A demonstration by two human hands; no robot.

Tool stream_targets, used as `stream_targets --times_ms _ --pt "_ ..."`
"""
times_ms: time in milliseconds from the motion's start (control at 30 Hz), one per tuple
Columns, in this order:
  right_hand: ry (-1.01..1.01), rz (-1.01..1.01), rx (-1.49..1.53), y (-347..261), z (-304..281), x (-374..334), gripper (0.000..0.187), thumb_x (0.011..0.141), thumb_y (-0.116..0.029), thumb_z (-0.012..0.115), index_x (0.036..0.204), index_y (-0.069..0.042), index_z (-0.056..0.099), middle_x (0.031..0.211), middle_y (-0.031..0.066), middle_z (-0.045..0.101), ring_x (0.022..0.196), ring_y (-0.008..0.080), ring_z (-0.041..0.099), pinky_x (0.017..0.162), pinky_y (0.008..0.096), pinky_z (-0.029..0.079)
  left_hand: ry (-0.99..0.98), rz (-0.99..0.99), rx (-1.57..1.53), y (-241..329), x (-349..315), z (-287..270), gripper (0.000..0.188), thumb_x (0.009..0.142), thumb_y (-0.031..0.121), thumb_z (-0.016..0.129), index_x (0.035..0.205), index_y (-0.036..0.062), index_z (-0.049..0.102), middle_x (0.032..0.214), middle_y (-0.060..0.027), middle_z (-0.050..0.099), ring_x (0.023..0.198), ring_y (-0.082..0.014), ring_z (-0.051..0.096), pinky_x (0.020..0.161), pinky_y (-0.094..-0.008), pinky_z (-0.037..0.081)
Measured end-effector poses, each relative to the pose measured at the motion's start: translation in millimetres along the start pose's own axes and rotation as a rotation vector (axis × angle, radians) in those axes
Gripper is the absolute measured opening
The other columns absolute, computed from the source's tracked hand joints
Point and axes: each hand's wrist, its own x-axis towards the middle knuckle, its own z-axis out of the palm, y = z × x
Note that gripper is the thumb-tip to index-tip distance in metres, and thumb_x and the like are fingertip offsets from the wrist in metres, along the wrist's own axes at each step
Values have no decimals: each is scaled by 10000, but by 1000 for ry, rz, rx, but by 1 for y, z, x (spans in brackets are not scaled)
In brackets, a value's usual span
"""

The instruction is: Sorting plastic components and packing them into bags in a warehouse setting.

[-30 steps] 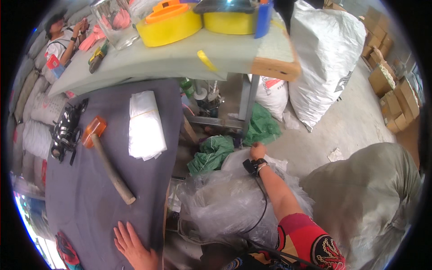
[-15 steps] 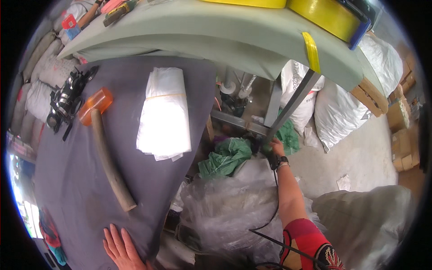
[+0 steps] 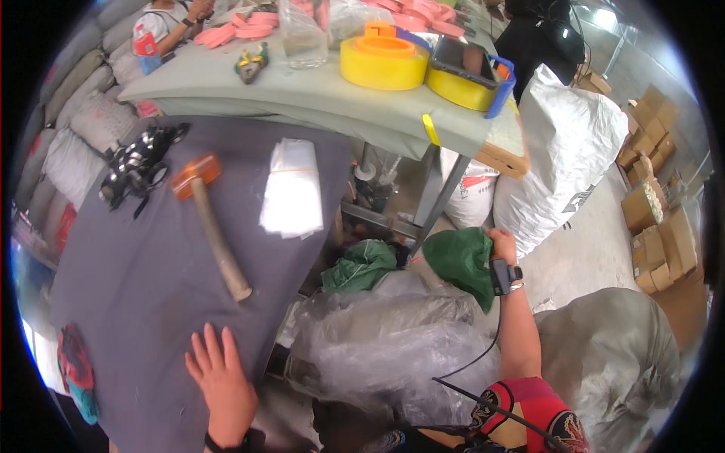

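Green fabric (image 3: 461,260) gripped by right fingers (image 3: 499,236) beyond the grey cloth (image 3: 143,309); left fingers (image 3: 213,346) spread near its edge.

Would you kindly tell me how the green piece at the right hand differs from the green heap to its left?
The right hand holds the green piece, while the green heap lies untouched. The green piece looks smoother, more spread out; the green heap is bunched and wrinkled. Both are green and look pliable.

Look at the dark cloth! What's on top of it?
On the dark cloth rest an orange-headed mallet, a banded white bundle, tangled black-and-silver things and the left hand. Whatever lies beneath them is covered.
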Motion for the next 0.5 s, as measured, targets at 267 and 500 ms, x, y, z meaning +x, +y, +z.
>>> stream_targets --times_ms 267,500 --pt "-923 -115 240 -195 93 -221 139 744 -24 614 883 -23 605 820 49 637 730 141 616 699 255 500 150 79 -93 -9 -19 3 767 713 322 728 1335 53 370 1411 -191 303 1288 -395 274 1016 -557 238" --pt "-1181 -84 341 -221 184 -428 198 816 -53 599 1012 -42 572 891 38 614 810 117 594 667 256 501 345 47 -1183 4 -114 -76 566 779 342 686 1185 -10 509 1134 -184 571 1094 -290 531 930 -415 411"
